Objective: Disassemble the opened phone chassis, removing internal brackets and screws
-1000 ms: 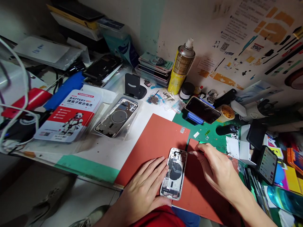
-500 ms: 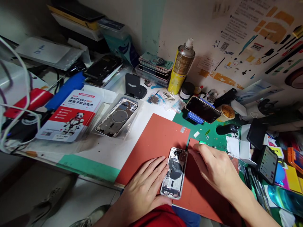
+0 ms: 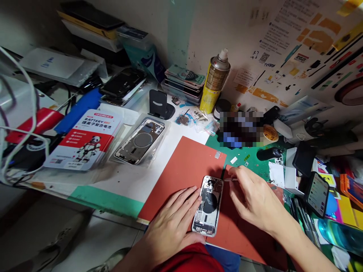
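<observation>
An opened smartphone (image 3: 209, 207), its inner parts and a black round patch exposed, lies on the reddish-brown mat (image 3: 184, 166). Flat and with fingers stretched out, my left hand (image 3: 174, 217) rests along the phone's left edge, its thumb near the lower corner. My right hand (image 3: 252, 196) is pinched just off the phone's upper right corner. A thin pale item (image 3: 229, 180) shows at its fingertips, too small to name, pointing towards that corner.
Another phone back housing (image 3: 140, 141) lies in a clear tray on the left, beside a battery pack box (image 3: 83, 139). Behind stand a black stand (image 3: 159, 104) and a yellow spray can (image 3: 215, 81). At right are a lit phone (image 3: 317, 194) and a teal bottle (image 3: 340, 234).
My right hand has turned slightly, and the thin pale item now shows at its fingertips near the phone's corner. My left hand and the phone stay almost the same.
</observation>
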{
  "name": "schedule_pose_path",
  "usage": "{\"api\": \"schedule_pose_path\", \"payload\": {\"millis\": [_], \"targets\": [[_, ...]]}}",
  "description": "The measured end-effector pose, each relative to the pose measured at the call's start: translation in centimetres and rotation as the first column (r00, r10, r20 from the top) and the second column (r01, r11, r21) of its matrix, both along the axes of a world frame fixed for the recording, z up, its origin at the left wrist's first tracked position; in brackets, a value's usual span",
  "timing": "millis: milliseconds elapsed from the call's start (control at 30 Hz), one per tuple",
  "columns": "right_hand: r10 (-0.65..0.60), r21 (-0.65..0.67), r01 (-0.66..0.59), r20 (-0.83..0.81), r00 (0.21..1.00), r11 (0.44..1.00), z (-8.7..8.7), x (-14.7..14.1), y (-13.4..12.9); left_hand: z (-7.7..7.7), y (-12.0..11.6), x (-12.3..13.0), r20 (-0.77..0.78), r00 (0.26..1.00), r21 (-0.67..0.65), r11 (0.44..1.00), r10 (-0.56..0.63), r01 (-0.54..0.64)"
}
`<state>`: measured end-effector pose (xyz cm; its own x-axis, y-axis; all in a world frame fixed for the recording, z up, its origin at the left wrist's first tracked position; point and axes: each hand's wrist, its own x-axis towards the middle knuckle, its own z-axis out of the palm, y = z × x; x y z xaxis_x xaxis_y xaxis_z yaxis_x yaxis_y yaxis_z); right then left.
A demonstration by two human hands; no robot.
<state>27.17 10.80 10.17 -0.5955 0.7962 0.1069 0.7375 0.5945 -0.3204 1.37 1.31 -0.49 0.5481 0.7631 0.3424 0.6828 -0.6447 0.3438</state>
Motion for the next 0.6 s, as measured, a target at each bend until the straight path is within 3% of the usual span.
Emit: {"api": "schedule_pose_path", "payload": {"millis": [600], "targets": [[0.001,0.022,0.000,-0.024,1.000,1.000,-0.20,0.13,-0.15,-0.23,-0.17,-0.13,-0.002,1.000,-0.026,1.000,0.009,-0.009]]}}
